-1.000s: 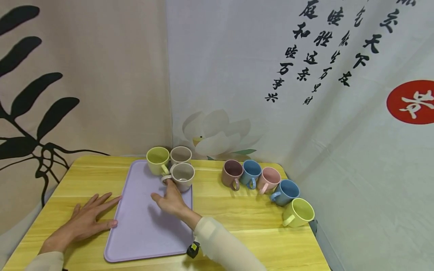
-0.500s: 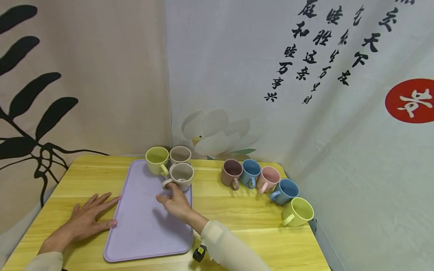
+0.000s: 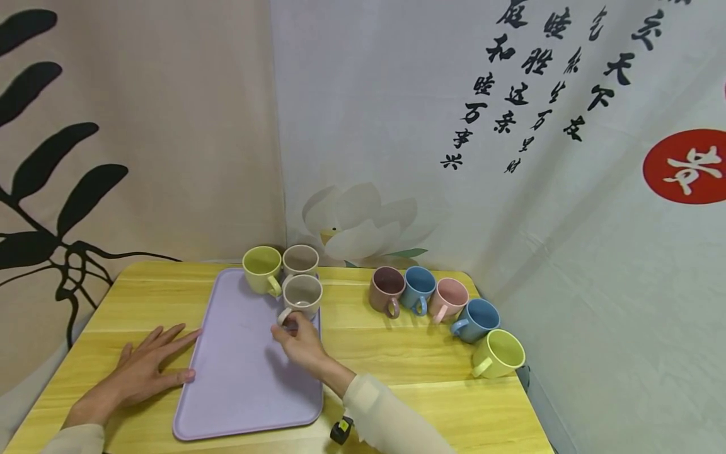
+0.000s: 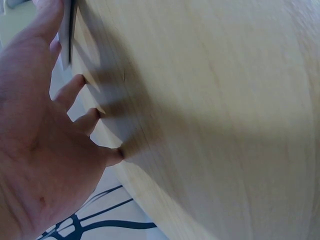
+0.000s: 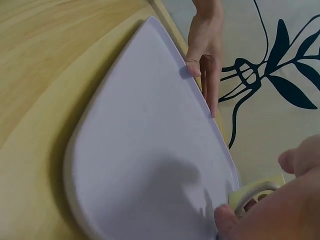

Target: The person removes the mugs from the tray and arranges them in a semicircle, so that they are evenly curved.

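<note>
Beige mug (image 3: 303,296) sits upright on the far right part of the lilac tray (image 3: 238,378), handle (image 3: 283,315) pointing near-left. Right hand (image 3: 302,345) is at that handle: thumb and fingertips curl in around it, touching; whether they actually pinch it I cannot tell from the head view. The right wrist view shows thumb (image 5: 227,220) and a fingertip right next to the mug's rim (image 5: 255,192), contact blurred.

Two more mugs on the tray's far edge: yellow-green mug (image 3: 262,269) just left of the beige one, second beige mug (image 3: 300,258) behind it, all three close together, nearly touching.

Left hand (image 3: 142,373) lies flat on the wooden table (image 3: 397,359), fingers straight and spread, thumb tip against the tray's left edge (image 5: 192,70). Holds nothing. The left wrist view shows fingertips (image 4: 75,87) pressed to the wood.

Right of the tray, on bare table, a curved row of five mugs: mauve mug (image 3: 388,290), blue mug (image 3: 418,289), pink mug (image 3: 449,299), second blue mug (image 3: 476,320), second yellow-green mug (image 3: 499,354). The last two lean towards the near side. Neighbours touching or just beside each other.

Small black-and-yellow object (image 3: 340,432) at the near edge, beside the right sleeve (image 3: 386,419).

Printed fabric backdrop (image 3: 510,126) behind the table.
</note>
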Demonstrator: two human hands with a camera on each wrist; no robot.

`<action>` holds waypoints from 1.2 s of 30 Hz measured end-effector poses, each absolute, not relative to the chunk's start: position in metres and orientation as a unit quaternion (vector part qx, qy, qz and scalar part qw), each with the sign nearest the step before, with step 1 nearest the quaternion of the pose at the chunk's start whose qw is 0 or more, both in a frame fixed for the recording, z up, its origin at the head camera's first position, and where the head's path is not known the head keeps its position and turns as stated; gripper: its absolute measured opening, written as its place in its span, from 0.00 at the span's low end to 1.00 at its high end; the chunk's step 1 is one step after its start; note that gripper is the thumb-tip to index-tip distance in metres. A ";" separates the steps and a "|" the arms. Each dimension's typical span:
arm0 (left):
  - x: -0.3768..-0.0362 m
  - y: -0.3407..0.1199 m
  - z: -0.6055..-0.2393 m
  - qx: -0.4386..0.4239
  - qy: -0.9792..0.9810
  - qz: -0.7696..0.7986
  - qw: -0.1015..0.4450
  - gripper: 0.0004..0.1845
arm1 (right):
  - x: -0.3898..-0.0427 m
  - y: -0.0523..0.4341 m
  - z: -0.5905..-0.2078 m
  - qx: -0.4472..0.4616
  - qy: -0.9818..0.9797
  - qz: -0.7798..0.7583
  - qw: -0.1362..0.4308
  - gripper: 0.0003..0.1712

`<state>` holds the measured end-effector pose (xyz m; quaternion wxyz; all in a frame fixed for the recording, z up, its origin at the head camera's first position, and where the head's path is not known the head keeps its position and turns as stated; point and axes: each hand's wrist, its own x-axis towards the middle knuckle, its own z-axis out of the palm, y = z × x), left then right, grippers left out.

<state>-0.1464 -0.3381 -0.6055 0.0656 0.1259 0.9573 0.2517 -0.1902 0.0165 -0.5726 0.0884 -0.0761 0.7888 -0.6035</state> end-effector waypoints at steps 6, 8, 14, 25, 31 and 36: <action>-0.146 -0.338 -0.606 0.129 0.957 0.251 0.061 0.48 | -0.186 0.027 -0.574 -0.080 0.800 -0.591 0.058 0.13; -0.146 -0.338 -0.607 0.130 0.956 0.254 0.059 0.48 | -0.186 0.030 -0.574 -0.075 0.800 -0.593 0.054 0.13; -0.145 -0.338 -0.607 0.134 0.956 0.257 0.053 0.49 | -0.184 0.039 -0.575 -0.045 0.800 -0.597 0.044 0.14; -0.148 -0.339 -0.608 0.129 0.956 0.255 0.063 0.48 | -0.182 0.051 -0.575 0.002 0.809 -0.588 0.002 0.14; -0.148 -0.339 -0.608 0.128 0.957 0.253 0.063 0.48 | -0.180 0.062 -0.576 0.002 0.798 -0.603 -0.004 0.16; -0.148 -0.338 -0.607 0.129 0.958 0.249 0.062 0.48 | -0.175 0.071 -0.576 -0.007 0.788 -0.615 -0.004 0.16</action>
